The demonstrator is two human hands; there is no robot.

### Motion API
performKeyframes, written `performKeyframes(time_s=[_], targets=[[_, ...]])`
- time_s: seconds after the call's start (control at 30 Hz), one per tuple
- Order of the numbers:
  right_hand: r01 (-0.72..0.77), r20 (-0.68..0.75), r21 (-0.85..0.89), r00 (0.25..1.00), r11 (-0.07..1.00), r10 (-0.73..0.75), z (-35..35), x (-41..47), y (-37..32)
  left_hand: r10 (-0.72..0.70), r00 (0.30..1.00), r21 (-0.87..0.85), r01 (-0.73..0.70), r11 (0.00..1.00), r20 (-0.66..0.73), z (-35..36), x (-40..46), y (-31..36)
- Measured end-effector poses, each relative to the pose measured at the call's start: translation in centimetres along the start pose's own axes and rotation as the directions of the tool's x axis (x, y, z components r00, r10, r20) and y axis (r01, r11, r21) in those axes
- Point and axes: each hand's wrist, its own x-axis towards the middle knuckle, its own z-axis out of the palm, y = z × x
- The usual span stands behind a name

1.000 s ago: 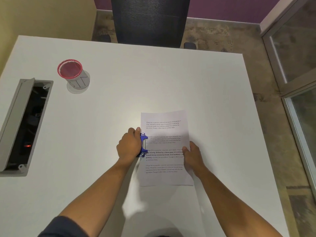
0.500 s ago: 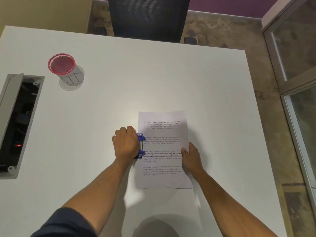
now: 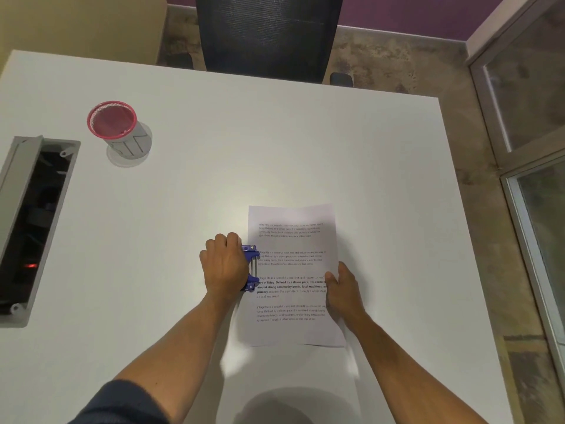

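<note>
A printed sheet of paper (image 3: pixel 293 270) lies on the white table (image 3: pixel 244 148) in front of me. A blue hole punch (image 3: pixel 251 267) sits over the sheet's left edge, mostly hidden under my left hand (image 3: pixel 224 266), which covers it from above with fingers curled over its far side. My right hand (image 3: pixel 342 289) rests on the sheet's right edge, thumb on top of the paper, holding it at mid-height.
A pink-rimmed mesh pen cup (image 3: pixel 120 130) stands at the far left of the table. An open grey cable box (image 3: pixel 30 221) is set into the table's left side. A black office chair (image 3: pixel 269 32) stands beyond the far edge. Glass panels (image 3: pixel 532 148) line the right.
My left hand has settled flatter over the hole punch, covering more of it. The paper and my right hand keep their places; the camera view shifted slightly.
</note>
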Motion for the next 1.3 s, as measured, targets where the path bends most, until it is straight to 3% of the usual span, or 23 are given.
performKeyframes(time_s=[0.17, 0.47, 0.7, 0.87, 1.0, 1.07, 1.17, 1.3], targets=[[-0.001, 0.004, 0.028, 1.0, 1.0, 0.001, 0.0, -0.3, -0.2, -0.012, 0.991, -0.006, 0.013, 1.0, 0.132, -0.7, 0.5, 0.5], [0.065, -0.03, 0.015, 0.997, 0.998, -0.065, -1.0, -0.8, -0.5, 0.01, 0.987, -0.154, 0.016, 0.988, 0.162, -2.6, -0.3, 1.2], [0.062, -0.033, 0.068, 0.998, 0.996, -0.06, -3.6, -1.7, 0.8, -0.133, 0.98, -0.215, 0.163, 0.963, 0.149, -3.6, -0.9, 1.4], [0.079, -0.011, 0.236, 0.997, 0.969, -0.079, -5.7, -3.8, 0.9, -0.116, 0.993, -0.284, 0.122, 0.951, 0.038, -4.9, -1.8, 2.1], [0.076, 0.008, 0.279, 0.997, 0.957, -0.081, -6.7, -5.5, 1.3, 0.004, 0.991, -0.53, 0.066, 0.845, 0.131, -5.9, -3.7, 3.6], [0.069, -0.008, 0.294, 0.998, 0.953, -0.069, -7.1, -6.2, 1.2, 0.01, 0.965, -0.677, 0.176, 0.714, 0.262, -6.7, -4.8, 4.5], [0.089, -0.015, 0.323, 0.996, 0.942, -0.089, -7.7, -7.6, 1.1, 0.101, 0.847, -0.763, 0.411, 0.499, 0.522, -7.7, -6.2, 5.5], [0.11, -0.007, 0.375, 0.993, 0.92, -0.116, -8.1, -9.2, 1.2, 0.229, 0.77, -0.778, 0.48, 0.406, 0.595, -7.7, -7.6, 6.0]])
